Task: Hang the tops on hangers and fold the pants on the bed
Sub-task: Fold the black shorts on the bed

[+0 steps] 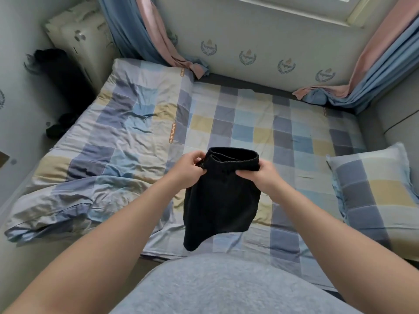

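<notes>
Head view | black pants (221, 200) at centre, hanging over the bed (249, 123) | left hand (187, 171) at the waistband's 9 o'clock, right hand (263, 176) at 3 o'clock, fingers (241, 173) of both curled, pinching it | I judge they're held up so the legs drop straight for folding

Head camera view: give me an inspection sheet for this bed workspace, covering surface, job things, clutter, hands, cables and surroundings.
Surface: bed with a checked sheet, lightly creased.
Job's things: black pants held up by the waistband over the bed; no hangers seen.
Clutter: rumpled checked quilt on the bed's left part; pillow at the right; dark clothes by the left wall.
Grippers: left hand and right hand each grip the waistband.
Cables: nothing seen.
Surroundings: blue and pink curtains on both sides of a window.
</notes>
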Tool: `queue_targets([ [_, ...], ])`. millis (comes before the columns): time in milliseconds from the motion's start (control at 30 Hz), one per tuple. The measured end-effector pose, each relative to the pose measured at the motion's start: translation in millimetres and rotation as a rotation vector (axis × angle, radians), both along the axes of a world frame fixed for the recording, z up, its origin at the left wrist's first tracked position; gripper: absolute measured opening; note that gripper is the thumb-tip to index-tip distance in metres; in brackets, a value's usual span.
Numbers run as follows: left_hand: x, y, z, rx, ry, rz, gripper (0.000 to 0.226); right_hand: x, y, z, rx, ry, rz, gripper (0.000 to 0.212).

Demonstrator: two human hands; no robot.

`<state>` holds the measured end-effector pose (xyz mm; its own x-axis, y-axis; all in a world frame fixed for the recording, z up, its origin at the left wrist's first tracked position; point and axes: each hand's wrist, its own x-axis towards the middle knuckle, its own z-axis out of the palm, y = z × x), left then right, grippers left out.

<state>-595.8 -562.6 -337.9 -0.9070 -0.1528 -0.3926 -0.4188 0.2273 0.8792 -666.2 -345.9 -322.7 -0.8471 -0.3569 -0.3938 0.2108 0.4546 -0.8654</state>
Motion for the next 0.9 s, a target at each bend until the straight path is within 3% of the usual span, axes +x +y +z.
queue_targets([
  [267,-57,48,22,-0.139,0.247,0.0,0.03,-43,53,28,0.026,0.278,-0.029,0.034],
  [400,-58,69,4,-0.239,0.246,-0.017,0.02,-40,75,6,0.137,0.335,-0.019,0.03],
  [567,-34,86,-76,-0.318,0.042,-0.032,0.022,-14,93,-80,0.411,0.363,0.056,0.034],
  [767,42,110,-245,-0.399,-0.316,-0.087,0.034,64,109,-241,0.634,0.159,0.222,0.04],
  [900,100,130,-339,-0.437,-0.514,-0.19,0.03,126,124,-335,0.72,-0.021,0.317,0.043],
])
